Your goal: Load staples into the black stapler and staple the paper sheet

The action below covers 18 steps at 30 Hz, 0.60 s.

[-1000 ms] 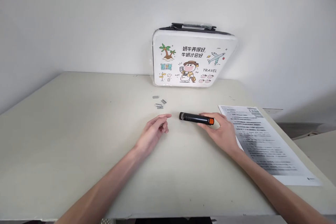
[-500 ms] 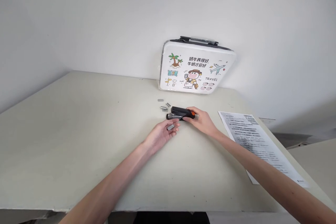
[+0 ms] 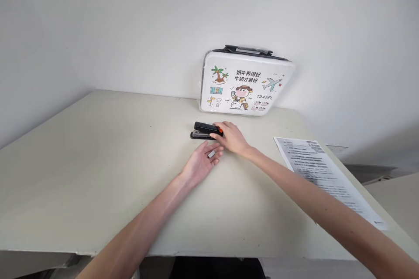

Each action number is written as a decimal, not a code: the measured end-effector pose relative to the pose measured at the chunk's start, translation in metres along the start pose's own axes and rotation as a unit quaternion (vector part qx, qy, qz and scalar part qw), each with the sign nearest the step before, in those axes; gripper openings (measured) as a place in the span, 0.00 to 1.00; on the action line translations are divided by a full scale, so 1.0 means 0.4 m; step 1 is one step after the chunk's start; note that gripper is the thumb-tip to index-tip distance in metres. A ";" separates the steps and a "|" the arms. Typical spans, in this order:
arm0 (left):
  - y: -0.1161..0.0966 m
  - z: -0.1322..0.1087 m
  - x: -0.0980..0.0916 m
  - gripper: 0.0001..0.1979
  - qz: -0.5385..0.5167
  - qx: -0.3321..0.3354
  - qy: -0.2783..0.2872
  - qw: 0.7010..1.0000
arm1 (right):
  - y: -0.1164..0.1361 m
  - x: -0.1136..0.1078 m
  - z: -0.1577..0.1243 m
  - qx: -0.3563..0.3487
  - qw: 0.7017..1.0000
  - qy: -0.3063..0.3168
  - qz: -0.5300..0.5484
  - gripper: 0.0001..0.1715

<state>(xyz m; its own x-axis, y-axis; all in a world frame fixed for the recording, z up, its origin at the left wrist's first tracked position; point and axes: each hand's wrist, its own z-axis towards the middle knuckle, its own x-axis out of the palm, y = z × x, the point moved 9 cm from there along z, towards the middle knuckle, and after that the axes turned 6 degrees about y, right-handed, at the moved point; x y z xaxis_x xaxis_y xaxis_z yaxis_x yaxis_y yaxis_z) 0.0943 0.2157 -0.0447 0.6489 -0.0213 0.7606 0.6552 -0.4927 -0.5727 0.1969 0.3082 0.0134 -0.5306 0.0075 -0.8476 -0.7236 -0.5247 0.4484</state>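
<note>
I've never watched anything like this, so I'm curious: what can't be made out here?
All in the head view:
Stapler: its rear end is partly covered by the right grip; too small to tell whether it's loaded.
Grey strip at the left grip: too small to tell if pinched or resting.
Paper: print too blurred to read; the right forearm covers part.
White case: its front hides the inside.
Dark shape: cut off by the bottom edge.
</note>
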 end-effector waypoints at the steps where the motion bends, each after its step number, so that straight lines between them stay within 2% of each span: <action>1: 0.000 -0.001 0.002 0.18 -0.005 0.000 0.002 1.000 | 0.012 -0.023 -0.011 -0.014 1.000 -0.017 -0.003 0.23; 3: 0.000 -0.003 0.006 0.20 -0.014 -0.001 0.008 1.000 | 0.038 -0.079 -0.052 -0.050 0.996 -0.068 0.014 0.22; 5: 0.002 -0.003 0.013 0.21 -0.023 0.000 0.021 1.000 | 0.081 -0.112 -0.108 -0.113 0.990 -0.079 0.019 0.18; 8: 0.013 -0.001 0.033 0.24 -0.016 -0.010 0.063 0.998 | 0.145 -0.092 -0.184 -0.200 0.980 -0.007 -0.019 0.16; 10: 0.026 -0.002 0.049 0.25 0.001 -0.027 0.095 0.995 | 0.163 -0.071 -0.216 -0.217 0.975 0.023 -0.041 0.14; 14: 0.048 -0.009 0.071 0.25 0.045 -0.052 0.134 0.989 | 0.167 -0.064 -0.244 -0.225 0.973 0.004 -0.055 0.05; 18: 0.061 -0.020 0.090 0.26 0.095 -0.073 0.155 0.981 | 0.167 -0.090 -0.273 -0.256 0.964 -0.028 -0.067 0.08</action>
<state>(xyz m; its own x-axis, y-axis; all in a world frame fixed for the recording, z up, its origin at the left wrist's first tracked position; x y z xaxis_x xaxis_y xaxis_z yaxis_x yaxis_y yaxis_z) 0.1305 0.1958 -0.0289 0.5899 -0.3773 0.7140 0.4570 -0.5729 -0.6803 0.2160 0.1800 0.0430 -0.4812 0.1425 -0.8650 -0.4815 -0.8675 0.1249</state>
